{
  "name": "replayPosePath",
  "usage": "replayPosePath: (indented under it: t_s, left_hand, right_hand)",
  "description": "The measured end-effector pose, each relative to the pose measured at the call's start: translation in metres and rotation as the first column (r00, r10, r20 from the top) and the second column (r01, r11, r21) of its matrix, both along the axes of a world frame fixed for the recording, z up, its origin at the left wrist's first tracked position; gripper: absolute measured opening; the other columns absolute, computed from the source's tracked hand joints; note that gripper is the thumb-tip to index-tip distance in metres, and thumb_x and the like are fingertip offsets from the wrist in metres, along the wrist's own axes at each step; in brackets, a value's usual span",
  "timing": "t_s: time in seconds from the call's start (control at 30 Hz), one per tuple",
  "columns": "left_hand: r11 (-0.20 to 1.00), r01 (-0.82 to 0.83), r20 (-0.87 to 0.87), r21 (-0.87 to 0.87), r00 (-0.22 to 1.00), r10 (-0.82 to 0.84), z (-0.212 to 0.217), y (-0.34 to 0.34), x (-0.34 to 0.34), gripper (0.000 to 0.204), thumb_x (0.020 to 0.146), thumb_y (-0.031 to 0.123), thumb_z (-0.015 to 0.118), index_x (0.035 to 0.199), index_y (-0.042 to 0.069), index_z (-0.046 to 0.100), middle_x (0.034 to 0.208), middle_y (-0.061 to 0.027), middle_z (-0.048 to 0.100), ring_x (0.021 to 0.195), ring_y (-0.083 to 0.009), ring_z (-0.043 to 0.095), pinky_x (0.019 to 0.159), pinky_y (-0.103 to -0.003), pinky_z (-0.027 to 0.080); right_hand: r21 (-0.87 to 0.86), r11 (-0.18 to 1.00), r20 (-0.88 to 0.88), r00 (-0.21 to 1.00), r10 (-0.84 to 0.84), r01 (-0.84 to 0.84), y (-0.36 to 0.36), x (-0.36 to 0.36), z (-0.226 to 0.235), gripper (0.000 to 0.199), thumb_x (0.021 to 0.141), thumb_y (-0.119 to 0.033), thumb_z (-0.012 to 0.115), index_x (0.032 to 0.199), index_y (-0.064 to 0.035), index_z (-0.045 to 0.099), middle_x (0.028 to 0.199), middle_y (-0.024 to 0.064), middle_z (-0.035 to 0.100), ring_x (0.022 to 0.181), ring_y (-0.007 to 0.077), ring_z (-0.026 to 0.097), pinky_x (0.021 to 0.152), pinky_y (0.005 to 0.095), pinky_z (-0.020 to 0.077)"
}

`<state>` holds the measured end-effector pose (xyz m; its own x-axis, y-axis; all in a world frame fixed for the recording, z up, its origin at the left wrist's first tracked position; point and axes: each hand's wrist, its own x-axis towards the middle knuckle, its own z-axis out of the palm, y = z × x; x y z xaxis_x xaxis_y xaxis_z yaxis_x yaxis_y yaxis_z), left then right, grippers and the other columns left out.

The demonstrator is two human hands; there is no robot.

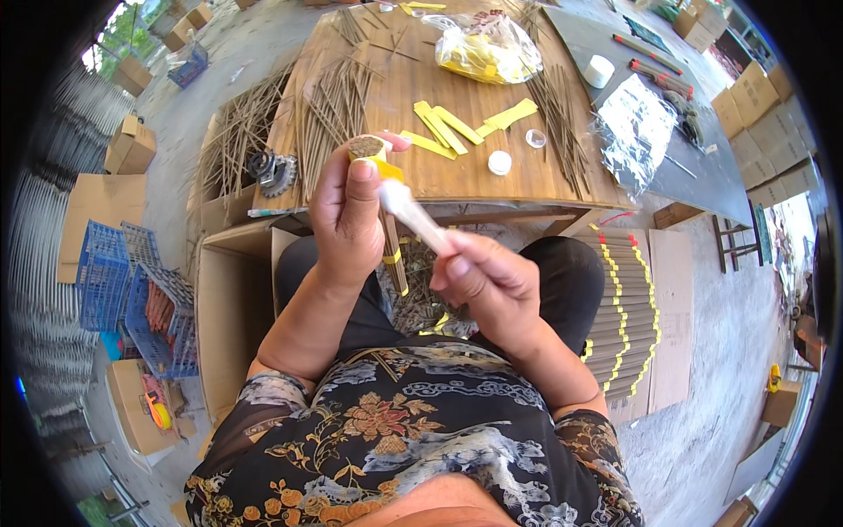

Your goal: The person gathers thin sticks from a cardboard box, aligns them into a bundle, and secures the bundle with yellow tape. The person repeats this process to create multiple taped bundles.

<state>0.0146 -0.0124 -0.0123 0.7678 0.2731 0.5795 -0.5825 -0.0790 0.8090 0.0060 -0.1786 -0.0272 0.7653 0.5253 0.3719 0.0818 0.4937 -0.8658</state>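
My left hand (345, 206) is closed around a bundle of brown incense sticks (392, 255), held upright above my lap. Its round end shows above my thumb. Yellow paper (389, 169) wraps the bundle's top, and another yellow band sits lower down. Pinched in my right hand (493, 285) is a small pale brush or flat stick (420, 220), blurred, with a white tip close to the yellow paper. Whether the tip touches the paper, I cannot tell. Several loose yellow paper strips (442, 126) lie on the wooden table (408, 180) beyond my hands, beside a small white jar (500, 162).
Loose brown sticks (334, 110) cover the table's left side. A clear bag (487, 48) with yellow contents stands at the back. Banded bundles (622, 307) lie on cardboard to my right. An open carton (233, 307) and blue crates (162, 321) are at my left.
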Motion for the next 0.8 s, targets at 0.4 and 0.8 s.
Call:
replayPosePath:
  t_s: [0.4, 0.8]
  left_hand:
    - [0.97, 0.199, -0.077, -0.143, 0.974, -0.211, -0.014, -0.001, 0.012, 0.033, 0.093, 0.03, 0.04, 0.098, -0.001, 0.05, 0.087, -0.0119, 0.054, 0.054, -0.0097, 0.043, 0.048, -0.022, 0.036]
    - [0.951, 0.243, -0.163, -0.19, 0.948, -0.274, -0.014, -0.005, 0.01, 0.03, 0.092, 0.029, 0.042, 0.095, 0.0, 0.051, 0.087, -0.0085, 0.056, 0.056, -0.0072, 0.045, 0.05, -0.019, 0.037]
  right_hand:
    - [-0.565, 0.652, -0.08, 0.752, -0.654, 0.507, -0.004, 0.139, -0.116, 0.016, 0.084, -0.012, 0.052, 0.09, 0.002, 0.05, 0.069, 0.0067, 0.059, 0.061, 0.0099, 0.055, 0.055, 0.023, 0.0419]
    - [-0.703, 0.573, -0.007, 0.8, -0.599, 0.423, -0.004, 0.16, -0.131, 0.02, 0.084, -0.019, 0.053, 0.088, -0.0005, 0.052, 0.068, 0.0089, 0.062, 0.061, 0.0156, 0.059, 0.059, 0.0272, 0.0441]
